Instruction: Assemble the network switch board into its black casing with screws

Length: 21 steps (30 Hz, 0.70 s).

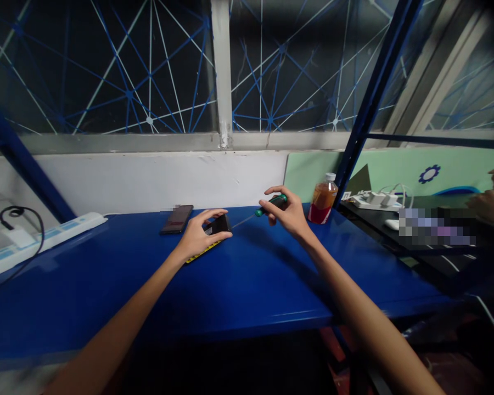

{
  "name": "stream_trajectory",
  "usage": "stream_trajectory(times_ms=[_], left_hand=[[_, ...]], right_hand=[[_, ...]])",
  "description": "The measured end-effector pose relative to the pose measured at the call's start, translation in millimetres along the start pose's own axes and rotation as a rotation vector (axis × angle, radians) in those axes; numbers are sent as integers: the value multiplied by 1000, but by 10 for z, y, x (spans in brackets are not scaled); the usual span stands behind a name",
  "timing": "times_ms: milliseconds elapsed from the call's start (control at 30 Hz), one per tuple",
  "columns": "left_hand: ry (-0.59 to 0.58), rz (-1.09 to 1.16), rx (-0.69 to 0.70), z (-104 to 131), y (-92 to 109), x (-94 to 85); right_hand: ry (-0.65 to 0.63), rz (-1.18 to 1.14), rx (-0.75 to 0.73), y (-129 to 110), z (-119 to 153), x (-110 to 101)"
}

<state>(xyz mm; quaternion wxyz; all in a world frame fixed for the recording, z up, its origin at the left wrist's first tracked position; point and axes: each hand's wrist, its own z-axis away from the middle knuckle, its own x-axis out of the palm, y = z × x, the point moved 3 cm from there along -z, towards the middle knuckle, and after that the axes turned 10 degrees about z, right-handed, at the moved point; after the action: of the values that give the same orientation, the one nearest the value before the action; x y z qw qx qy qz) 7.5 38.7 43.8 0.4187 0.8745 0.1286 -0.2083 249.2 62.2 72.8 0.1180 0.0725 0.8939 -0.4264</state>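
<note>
On a blue desk [263,285] below a dark window [177,71], as seen on my remote head-cam feed, the left hand [195,235] has its grip clamped on a small dark block [219,225], thumb on the near side, fingers over the far side. A yellow strip [203,252] w/ dark marks shows at the block's near edge. The right hand [290,215] pinches a green-handled screwdriver [258,212] b/w thumb and fingers, shaft pointing left to the block's right end; I can't tell if the tip touches. Step in hand, as I judge it: lining up tool w/ block. Next move, IMO, calls for a steady left hold, a straight shaft and light pressure; a slip could send the tip toward the left fingers. Also in frame: a phone [178,219] left of the block, a bottle [323,200] far right, a power strip [57,235] at left.
</note>
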Motion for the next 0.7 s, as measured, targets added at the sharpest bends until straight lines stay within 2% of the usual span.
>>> stream_trajectory(times_ms=[200, 400, 700], left_hand=[[-44, 72, -19, -9, 9, -4], [-117, 130, -14, -1, 61, 21], [-150, 128, 3, 6, 103, 33]], right_hand=[[93, 9, 19, 40, -8, -11], [252, 35, 18, 151, -38, -69], [244, 76, 28, 177, -20, -22]])
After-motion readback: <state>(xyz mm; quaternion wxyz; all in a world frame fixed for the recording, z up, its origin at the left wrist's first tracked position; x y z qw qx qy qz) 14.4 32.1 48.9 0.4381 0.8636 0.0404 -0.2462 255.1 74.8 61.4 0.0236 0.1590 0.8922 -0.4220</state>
